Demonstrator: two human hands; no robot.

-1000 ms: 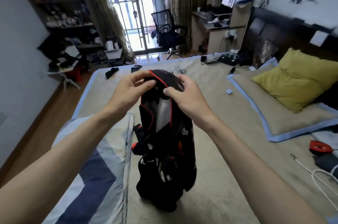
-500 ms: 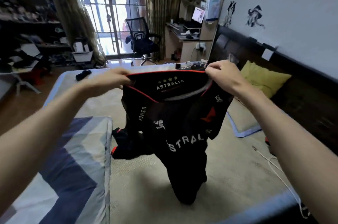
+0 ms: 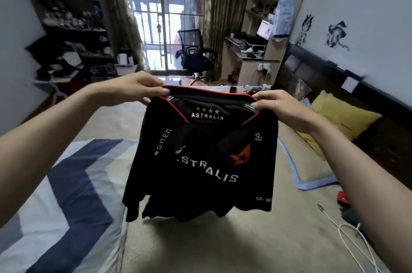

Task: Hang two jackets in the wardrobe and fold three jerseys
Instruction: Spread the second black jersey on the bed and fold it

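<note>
A black jersey [image 3: 200,161] with red trim and white ASTRALIS lettering hangs in the air over the bed [image 3: 223,243], its front facing me. My left hand [image 3: 131,87] pinches its left shoulder by the collar. My right hand [image 3: 278,105] pinches the right shoulder. The collar is stretched flat between both hands. The lower hem dangles clear of the mat, with the sleeves crumpled underneath. No jacket or wardrobe is in view.
A blue-and-white striped quilt [image 3: 62,205] lies on the bed's left side. On the right are a yellow pillow [image 3: 341,116], a blue-edged pillow [image 3: 307,172], a red object [image 3: 343,198] and a white cable [image 3: 347,237]. An office chair [image 3: 194,54], desk and cluttered shelves stand beyond.
My hands have spread apart and risen, pulling the bunched jersey open by its shoulders and lifting it off the bed. The view has tilted up.
</note>
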